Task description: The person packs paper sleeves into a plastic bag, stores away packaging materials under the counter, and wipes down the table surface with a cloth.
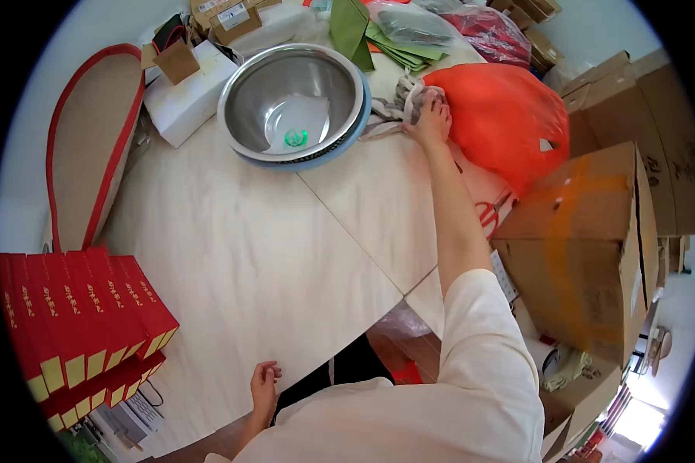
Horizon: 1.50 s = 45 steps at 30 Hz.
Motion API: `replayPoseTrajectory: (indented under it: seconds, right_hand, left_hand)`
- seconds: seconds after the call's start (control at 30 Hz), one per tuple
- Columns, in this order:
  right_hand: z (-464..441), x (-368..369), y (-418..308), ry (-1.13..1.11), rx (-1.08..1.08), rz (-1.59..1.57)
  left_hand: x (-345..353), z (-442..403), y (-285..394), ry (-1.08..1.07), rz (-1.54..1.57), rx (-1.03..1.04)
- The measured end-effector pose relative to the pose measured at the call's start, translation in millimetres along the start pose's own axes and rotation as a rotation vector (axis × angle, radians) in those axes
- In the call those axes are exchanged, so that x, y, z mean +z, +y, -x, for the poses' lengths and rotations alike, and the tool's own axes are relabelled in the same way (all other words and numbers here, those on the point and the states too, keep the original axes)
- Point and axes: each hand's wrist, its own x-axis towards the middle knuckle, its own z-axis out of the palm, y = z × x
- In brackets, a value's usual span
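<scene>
My right hand (431, 117) reaches across the table, its fingers closed over a bundle of grey cloth with pale straps (409, 96). Right beside it bulges an orange-red plastic bag (498, 108); its contents are hidden. To the left of that hand stands a stainless steel bowl (247, 85), nested over a blue-rimmed container (340, 154). Inside the bowl lie a whitish sheet or clear pouch (297, 116) and a small green ring-like item (296, 138). My left hand (265, 382) rests at the near table edge, fingers loosely bent and holding nothing.
Red boxes (85, 301) are stacked at the left, below a beige, red-edged panel (93, 139). A white box (189, 92) and green pouches (394, 46) lie at the back. Red-handled scissors (488, 216) sit by a large taped carton (571, 239) on the right.
</scene>
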Motion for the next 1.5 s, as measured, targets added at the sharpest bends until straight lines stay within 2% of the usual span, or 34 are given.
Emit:
replayPoseTrajectory:
  seconds: [0.03,0.1,0.17,0.27,0.3,0.37,0.43,0.5,0.57,0.67,0.73,0.8,0.87,1.0,1.03,1.1,1.13,1.2,1.27,1.3,1.33,1.37,1.4,1.47,1.5]
  right_hand:
    - [-13.2,25.4,6.8,-0.011,-0.007,-0.001]
    - [-27.9,62.0,20.5,-0.108,-0.168,0.080]
    - [-39.0,2.7,0.6,-0.221,-0.196,0.093]
    - [-50.6,-57.8,-8.6,0.163,-0.082,-0.300]
    - [-45.9,-84.5,-8.1,0.153,-0.081,-0.289]
    - [-25.2,-133.9,-3.6,0.250,-0.016,-0.658]
    - [11.2,-162.8,12.2,0.062,0.206,-0.756]
    - [59.7,-160.4,28.5,-0.055,0.340,-0.628]
    - [110.7,-135.4,38.2,-0.257,0.486,-0.463]
    - [162.5,-62.3,39.9,-0.284,0.597,-0.497]
    - [150.1,-36.3,19.2,-0.253,0.493,-0.248]
    - [115.1,-29.6,1.1,-0.279,0.474,-0.256]
    - [82.5,-9.2,-4.9,-0.263,0.321,-0.187]
    - [10.0,43.6,-3.1,-0.271,0.115,-0.253]
    - [-5.5,53.4,-2.4,-0.275,0.119,-0.265]
    - [-22.5,62.0,-5.3,-0.282,-0.036,-0.251]
    - [-18.7,60.6,-9.1,-0.291,-0.028,-0.257]
    - [-10.6,53.4,-18.6,-0.525,-0.193,-0.212]
    - [47.3,39.8,-30.7,-0.290,-0.415,-0.339]
    - [80.0,21.8,-40.1,-0.354,-0.416,-0.375]
    - [103.7,-22.7,-54.2,-0.579,-0.384,-0.412]
    - [142.4,-31.7,-61.7,-0.588,-0.417,-0.505]
    - [172.4,-50.4,-72.1,-0.710,-0.411,-0.580]
    - [239.5,-68.3,-90.4,-0.571,-0.563,-0.774]
    - [252.5,-84.9,-95.1,-0.584,-0.560,-0.768]
  left_hand:
    - [7.0,-6.7,2.8,0.005,0.003,-0.012]
    - [18.6,-16.5,3.3,-0.057,-0.019,-0.004]
    - [33.2,-26.5,11.5,-0.073,-0.025,-0.015]
    - [46.7,-38.8,21.4,-0.094,-0.040,0.001]
    - [48.3,-39.1,26.0,-0.093,-0.054,0.009]
    - [50.3,-42.7,42.2,-0.115,-0.063,0.005]
    - [53.8,-48.2,50.3,-0.113,-0.078,0.006]
    - [56.4,-57.4,52.1,-0.120,-0.084,0.017]
    - [57.4,-61.2,57.1,-0.122,-0.093,0.022]
    - [59.6,-60.3,63.5,-0.124,-0.115,0.004]
    - [56.8,-55.7,62.2,-0.121,-0.113,-0.012]
    - [53.9,-44.6,61.7,-0.093,-0.112,-0.020]
    - [51.7,-34.5,61.3,-0.065,-0.114,-0.020]
    - [46.0,-11.6,47.4,-0.028,-0.102,-0.110]
    - [44.3,-7.1,41.1,-0.020,-0.089,-0.132]
    - [43.1,0.0,38.1,-0.021,-0.116,-0.116]
    - [45.3,5.4,43.9,-0.019,-0.136,-0.143]
    - [40.6,7.6,29.3,-0.046,-0.173,-0.121]
    - [44.3,4.2,29.8,-0.067,-0.224,-0.105]
    - [47.0,3.7,30.3,-0.078,-0.277,-0.092]
    - [48.9,1.6,29.5,-0.084,-0.270,-0.094]
    - [51.6,-2.1,27.3,-0.084,-0.270,-0.063]
    - [54.7,-4.6,24.9,-0.086,-0.270,-0.036]
    - [61.3,-6.3,29.2,-0.120,-0.267,-0.021]
    - [63.3,-7.0,33.5,-0.147,-0.268,-0.005]
